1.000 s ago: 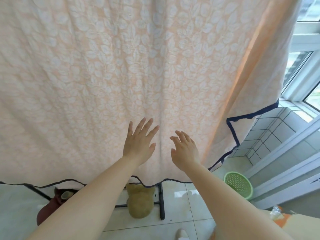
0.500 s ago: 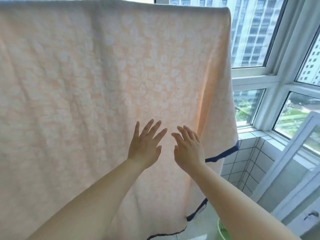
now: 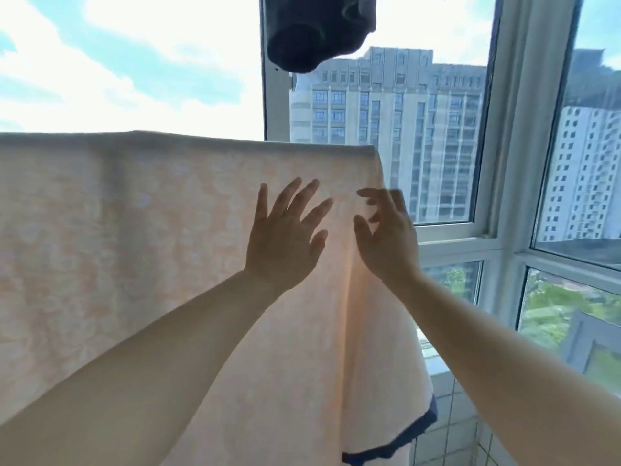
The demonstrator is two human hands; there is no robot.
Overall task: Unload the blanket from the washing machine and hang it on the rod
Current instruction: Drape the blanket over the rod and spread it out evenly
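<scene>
Here the blanket (image 3: pixel 134 247) is hanging draped over a high horizontal line, presumably the rod, though the rod itself is lying hidden under the fold; the peach cloth with its pale leaf pattern is filling the left and middle of the head view, its top edge running level from the left border to a corner right of centre, and its dark blue hem (image 3: pixel 396 442) is showing at the lower right. Both bare forearms are reaching up and forward in front of it. The left hand (image 3: pixel 285 240) is spreading its fingers wide and straight, palm toward the cloth, its grip released; whether the palm is actually touching the fabric cannot be told. The right hand (image 3: pixel 386 237) is hovering just beside the blanket's right edge, blurred, fingers loosely bent with thumb and forefinger apart, its grip also released and grasping nothing.

No writing or label is readable anywhere.

Behind, the window frame (image 3: pixel 510 129) in white is standing in a corner bay, with tall apartment blocks (image 3: pixel 386 129), cloudy sky and green trees beyond. A dark garment (image 3: pixel 312 28) is hanging overhead at the top edge. White wall tiles (image 3: pixel 447 432) are lining the sill below the glass
</scene>
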